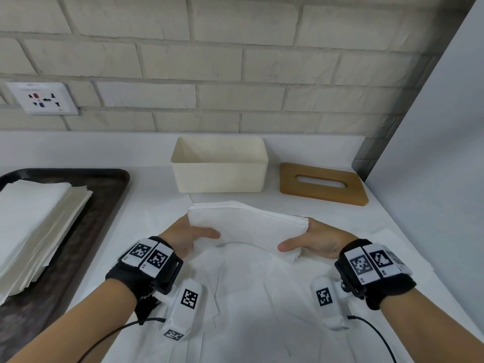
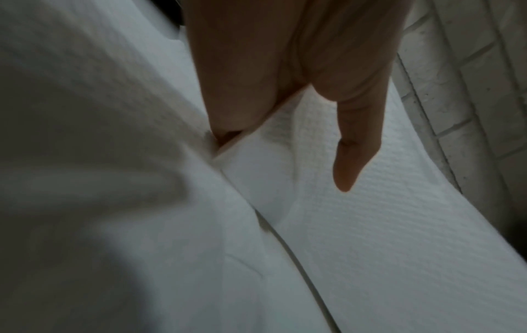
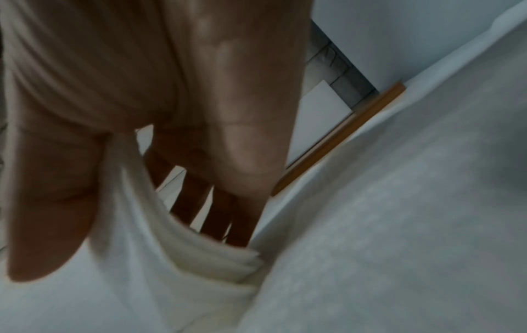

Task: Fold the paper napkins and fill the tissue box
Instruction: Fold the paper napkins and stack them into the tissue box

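Observation:
A folded stack of white paper napkins (image 1: pixel 248 226) is held just above the table between both hands. My left hand (image 1: pixel 188 237) grips its left end, thumb on top and fingers underneath. My right hand (image 1: pixel 309 241) grips the right end the same way. In the left wrist view the thumb lies on the embossed napkin stack (image 2: pixel 370 225). The right wrist view shows the layered stack edge (image 3: pixel 228 254) pinched between thumb and fingers. The cream tissue box (image 1: pixel 220 166) stands open and empty behind the stack. Its wooden slotted lid (image 1: pixel 322 183) lies flat to the right of it.
A dark tray (image 1: pixel 78 231) at the left carries a pile of unfolded napkins (image 1: pixel 34 226). Loose unfolded napkins (image 1: pixel 262 297) cover the table under my hands. A brick wall with a socket (image 1: pixel 43 98) runs behind; a white panel (image 1: pixel 432 153) closes the right side.

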Demonstrator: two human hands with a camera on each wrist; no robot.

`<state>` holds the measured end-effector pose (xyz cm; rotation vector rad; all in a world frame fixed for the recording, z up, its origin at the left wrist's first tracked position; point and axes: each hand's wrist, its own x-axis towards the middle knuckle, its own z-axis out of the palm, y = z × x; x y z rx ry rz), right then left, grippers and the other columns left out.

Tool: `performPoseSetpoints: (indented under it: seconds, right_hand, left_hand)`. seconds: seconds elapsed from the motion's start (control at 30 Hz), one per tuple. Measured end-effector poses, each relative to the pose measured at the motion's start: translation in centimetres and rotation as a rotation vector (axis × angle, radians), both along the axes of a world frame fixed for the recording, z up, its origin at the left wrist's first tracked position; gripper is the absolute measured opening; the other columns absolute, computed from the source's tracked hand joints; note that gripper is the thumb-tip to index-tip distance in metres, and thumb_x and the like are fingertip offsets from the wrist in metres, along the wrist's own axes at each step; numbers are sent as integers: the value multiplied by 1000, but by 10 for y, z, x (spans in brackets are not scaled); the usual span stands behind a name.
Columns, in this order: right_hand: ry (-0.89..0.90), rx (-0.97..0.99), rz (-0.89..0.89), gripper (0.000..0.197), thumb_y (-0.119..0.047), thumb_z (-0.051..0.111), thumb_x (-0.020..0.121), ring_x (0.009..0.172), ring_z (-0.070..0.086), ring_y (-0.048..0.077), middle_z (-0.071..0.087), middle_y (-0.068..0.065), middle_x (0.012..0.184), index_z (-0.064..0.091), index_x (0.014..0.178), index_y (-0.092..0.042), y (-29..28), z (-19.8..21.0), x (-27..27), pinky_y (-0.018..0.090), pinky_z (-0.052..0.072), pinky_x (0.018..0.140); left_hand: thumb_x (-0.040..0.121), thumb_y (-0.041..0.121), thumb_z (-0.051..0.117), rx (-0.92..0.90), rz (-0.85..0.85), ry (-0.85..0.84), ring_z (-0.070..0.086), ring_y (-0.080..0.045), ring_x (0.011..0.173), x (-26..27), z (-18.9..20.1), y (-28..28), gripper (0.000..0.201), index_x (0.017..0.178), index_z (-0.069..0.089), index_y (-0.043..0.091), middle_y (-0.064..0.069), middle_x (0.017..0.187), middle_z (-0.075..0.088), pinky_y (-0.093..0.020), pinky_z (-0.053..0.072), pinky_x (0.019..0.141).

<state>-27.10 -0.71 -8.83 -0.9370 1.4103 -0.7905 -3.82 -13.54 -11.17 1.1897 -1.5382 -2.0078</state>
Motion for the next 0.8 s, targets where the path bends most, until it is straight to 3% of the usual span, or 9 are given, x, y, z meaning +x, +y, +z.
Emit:
performPoseSetpoints:
  seconds: [0.13,0.23,0.33,0.43,0.5,0.57,0.63,0.7,0.8]
  right_hand:
    - [2,-27,31,28,8,65,79,81,66,12,70,-1,83,66,89,-18,-7,1,9,22,50,77]
    - [-74,-104,-60,25,8,60,82,73,67,6,71,-6,73,65,84,-16,-12,5,9,16,51,68]
    - [-200,-216,-183,22,-3,66,76,84,70,7,76,-7,86,67,93,-17,-15,17,7,19,55,78]
    - [-205,-285,-198,64,-32,90,40,92,70,9,75,-4,97,67,99,-19,-22,26,12,24,56,85]
    - [-187,-327,-212,74,-39,93,26,92,70,9,75,-3,96,71,93,-20,-28,31,16,27,55,88]
    - [-196,-335,-211,65,-35,92,33,89,71,8,76,-3,94,72,93,-20,-34,39,21,27,56,85]
    - [-216,-293,-232,54,-24,82,51,90,71,8,76,-5,93,68,103,-18,-38,46,26,27,56,82]
    - [-215,-250,-231,55,-23,77,59,102,66,13,75,-4,98,65,112,-14,-42,47,30,36,49,96]
    - [-176,-238,-200,78,-42,92,35,116,60,17,72,-3,110,68,106,-22,-44,41,36,44,36,109]
  left_hand:
    - [51,6,83,44,3,-9,60,-35,113,-3,0,4,65,113,63,6,-18,116,67,-49,45,101]
    - [58,11,83,-5,47,55,65,-30,106,0,11,1,46,102,69,7,-10,102,74,-33,54,87]
    - [44,24,89,-55,17,163,69,-24,100,8,34,-5,65,105,68,10,-7,103,74,-25,57,75]
    - [48,17,87,-56,-13,295,74,-17,82,13,56,-9,59,104,67,12,-3,91,77,-26,59,64]
    - [25,22,95,-40,-19,352,74,-19,73,16,66,-11,68,89,73,13,-6,84,77,-30,59,57]
    - [18,16,91,-32,-8,349,73,-18,66,20,72,-13,65,81,74,15,-5,79,76,-30,59,53]
    - [33,22,80,-22,20,309,71,-18,70,25,72,-16,59,90,66,19,-1,78,74,-30,59,54]
    - [36,29,75,-24,48,297,66,-17,77,29,68,-21,59,94,62,21,0,82,72,-28,58,55]
    - [34,30,76,-29,66,281,66,-15,75,31,62,-20,61,92,62,21,2,79,72,-25,57,53]
